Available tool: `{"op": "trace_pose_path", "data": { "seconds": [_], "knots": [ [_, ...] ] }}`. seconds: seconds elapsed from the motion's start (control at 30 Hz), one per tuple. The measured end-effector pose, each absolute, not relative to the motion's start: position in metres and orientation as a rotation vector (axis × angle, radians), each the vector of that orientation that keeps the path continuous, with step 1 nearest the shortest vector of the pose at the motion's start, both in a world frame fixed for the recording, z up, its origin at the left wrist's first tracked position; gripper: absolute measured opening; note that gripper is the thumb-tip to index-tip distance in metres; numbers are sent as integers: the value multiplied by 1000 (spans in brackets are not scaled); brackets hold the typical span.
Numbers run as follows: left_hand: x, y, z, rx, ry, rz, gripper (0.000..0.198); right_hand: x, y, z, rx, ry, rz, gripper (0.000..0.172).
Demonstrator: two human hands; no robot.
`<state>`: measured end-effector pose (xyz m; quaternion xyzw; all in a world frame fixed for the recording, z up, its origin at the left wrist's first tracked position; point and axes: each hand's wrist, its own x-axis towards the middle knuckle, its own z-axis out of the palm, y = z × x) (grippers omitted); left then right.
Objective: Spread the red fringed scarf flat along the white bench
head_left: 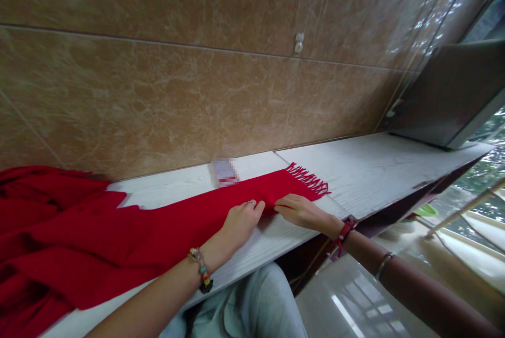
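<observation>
A long red scarf (169,227) lies along the white tabletop, heaped up in folds at the left and laid flat toward the right, where its end carries a twisted fringe. My left hand (240,223) is closed on the scarf's near edge, fingertips bent into the cloth. Just to its right, my right hand (300,211) pinches the same edge near the fringed end. Between the two hands the cloth looks slightly lifted and bunched. Parts of the fingertips are hidden behind the knuckles.
Behind the scarf a small blurred packet (224,172) rests on the white tabletop (347,167). A brown marbled tile wall (177,91) rises along the back edge. At the far right stands a dark box-like object (453,93). My knee is at the front edge.
</observation>
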<state>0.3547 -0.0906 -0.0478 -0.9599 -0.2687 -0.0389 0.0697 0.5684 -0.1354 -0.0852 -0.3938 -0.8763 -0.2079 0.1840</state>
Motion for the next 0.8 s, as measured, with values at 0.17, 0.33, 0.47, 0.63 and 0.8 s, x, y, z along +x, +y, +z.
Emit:
{"op": "trace_pose_path", "data": {
  "seconds": [0.17,0.33,0.47,0.63,0.8],
  "knots": [
    [355,-90,-51,-2882,-783,-123,17,568,-137,-86,-1162,-2443,-552,25],
    [357,-93,-50,-2901,-830,-58,18,566,-138,-86,-1195,-2454,-527,22],
    [358,-96,-46,-2913,-810,-21,19,563,-139,-86,-1231,-2410,-554,24],
    [357,-98,-49,-2934,-743,-62,19,562,-144,-89,-1223,-2396,-574,20],
    [352,-95,-59,-3058,-655,-38,23,565,-147,-93,-1247,-2443,-484,19]
  ]
}}
